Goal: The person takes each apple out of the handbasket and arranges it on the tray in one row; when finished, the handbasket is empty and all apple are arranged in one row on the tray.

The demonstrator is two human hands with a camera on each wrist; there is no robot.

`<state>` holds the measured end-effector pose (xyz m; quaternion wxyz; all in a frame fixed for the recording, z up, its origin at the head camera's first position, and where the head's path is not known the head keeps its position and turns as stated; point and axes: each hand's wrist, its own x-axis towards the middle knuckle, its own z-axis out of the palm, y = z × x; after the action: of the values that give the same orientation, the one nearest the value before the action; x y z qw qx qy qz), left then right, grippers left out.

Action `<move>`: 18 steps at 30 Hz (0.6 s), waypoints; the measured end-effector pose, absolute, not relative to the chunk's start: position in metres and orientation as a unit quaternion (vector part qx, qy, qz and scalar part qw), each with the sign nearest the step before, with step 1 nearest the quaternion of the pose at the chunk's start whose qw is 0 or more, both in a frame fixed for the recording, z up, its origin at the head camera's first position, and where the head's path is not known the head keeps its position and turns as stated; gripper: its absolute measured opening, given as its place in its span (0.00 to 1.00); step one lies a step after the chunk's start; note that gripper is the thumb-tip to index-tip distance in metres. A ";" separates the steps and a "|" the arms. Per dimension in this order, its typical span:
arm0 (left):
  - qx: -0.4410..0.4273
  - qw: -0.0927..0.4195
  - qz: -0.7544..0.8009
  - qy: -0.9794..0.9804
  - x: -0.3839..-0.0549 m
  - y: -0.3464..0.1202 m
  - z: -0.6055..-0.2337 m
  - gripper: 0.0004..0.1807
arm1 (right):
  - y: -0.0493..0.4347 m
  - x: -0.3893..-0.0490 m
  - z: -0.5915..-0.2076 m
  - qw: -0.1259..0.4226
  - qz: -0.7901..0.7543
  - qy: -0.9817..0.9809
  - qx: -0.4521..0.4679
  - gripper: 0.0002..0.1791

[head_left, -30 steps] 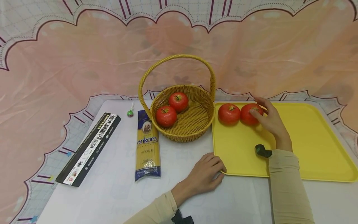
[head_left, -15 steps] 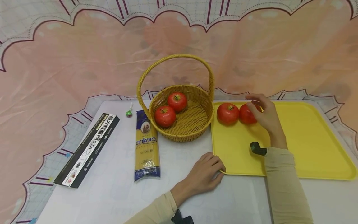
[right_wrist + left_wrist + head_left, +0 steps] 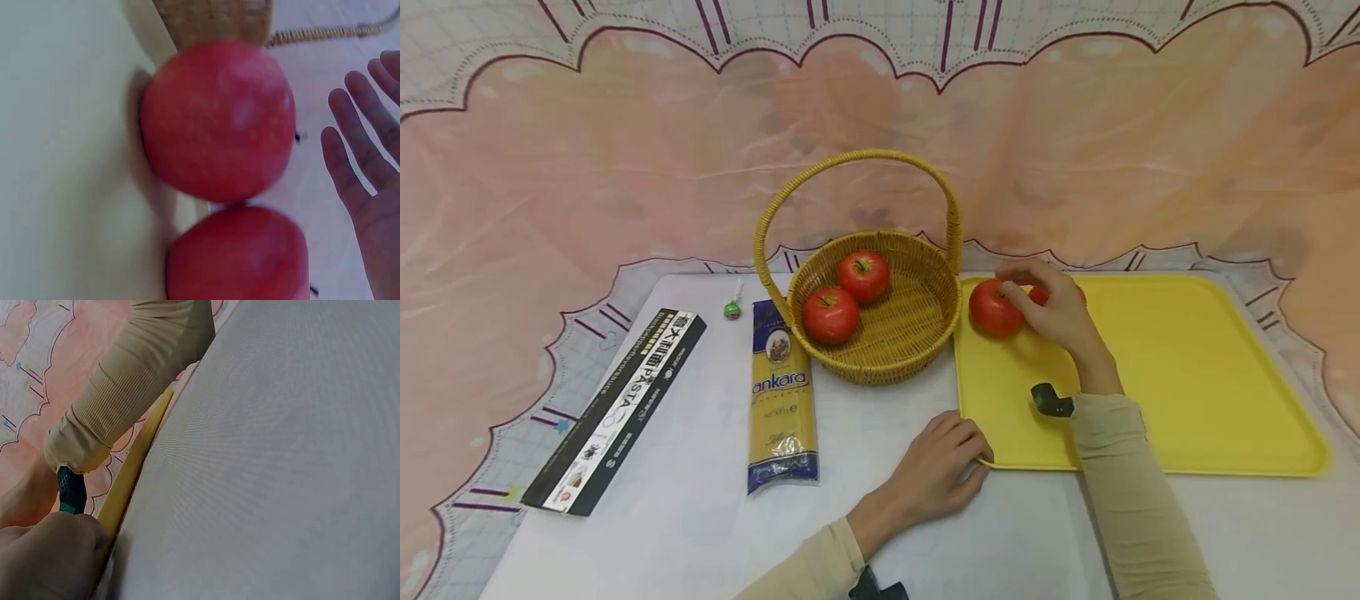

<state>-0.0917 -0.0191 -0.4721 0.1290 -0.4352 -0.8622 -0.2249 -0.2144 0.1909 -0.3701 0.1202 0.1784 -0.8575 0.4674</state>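
Two red tomatoes lie side by side on the yellow tray [image 3: 1210,375], near its far left corner. My right hand [image 3: 1051,308] hovers over them with fingers extended, partly covering the right tomato [image 3: 1077,293] and the edge of the left tomato [image 3: 992,310]. In the right wrist view, a gap separates the spread fingers [image 3: 359,150] from both tomatoes. My left hand [image 3: 936,467] holds the tray's near left corner with curled fingers; its fingertips are mostly hidden. Two more tomatoes, one behind [image 3: 862,276] and one in front [image 3: 831,316], sit inside the wicker basket [image 3: 910,333].
The basket's tall handle [image 3: 857,156] arches above it, just left of the tray. A spaghetti packet [image 3: 782,417] lies left of the basket. Farther left are a long black-and-white pasta box [image 3: 617,408] and a green lollipop [image 3: 732,309]. A patterned cloth [image 3: 700,167] hangs behind.
My right hand has shifted left, from the right tomato toward the left one, and has come away from the right tomato. My left hand stays at the tray corner. The head view has turned slightly.
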 end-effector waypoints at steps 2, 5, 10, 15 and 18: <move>-0.437 0.128 -0.224 -0.862 -0.092 -0.019 -0.471 0.03 | 0.188 -0.219 -0.377 0.114 0.467 -0.857 0.188 0.13; -0.435 0.129 -0.226 -0.862 -0.092 -0.018 -0.471 0.02 | 0.185 -0.229 -0.386 0.104 0.463 -0.854 0.214 0.13; -0.439 0.139 -0.222 -0.859 -0.095 -0.015 -0.470 0.02 | 0.178 -0.236 -0.390 0.089 0.463 -0.848 0.243 0.14; -0.443 0.146 -0.217 -0.858 -0.094 -0.016 -0.470 0.03 | 0.168 -0.240 -0.393 0.070 0.462 -0.842 0.270 0.16; -0.435 0.134 -0.221 -0.863 -0.092 -0.018 -0.471 0.02 | 0.159 -0.243 -0.394 0.067 0.450 -0.839 0.299 0.16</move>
<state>-0.0922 -0.0178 -0.4715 0.1341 -0.4345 -0.8627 -0.2210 -0.2434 0.1594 -0.3941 0.0671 0.2992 -0.8388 0.4499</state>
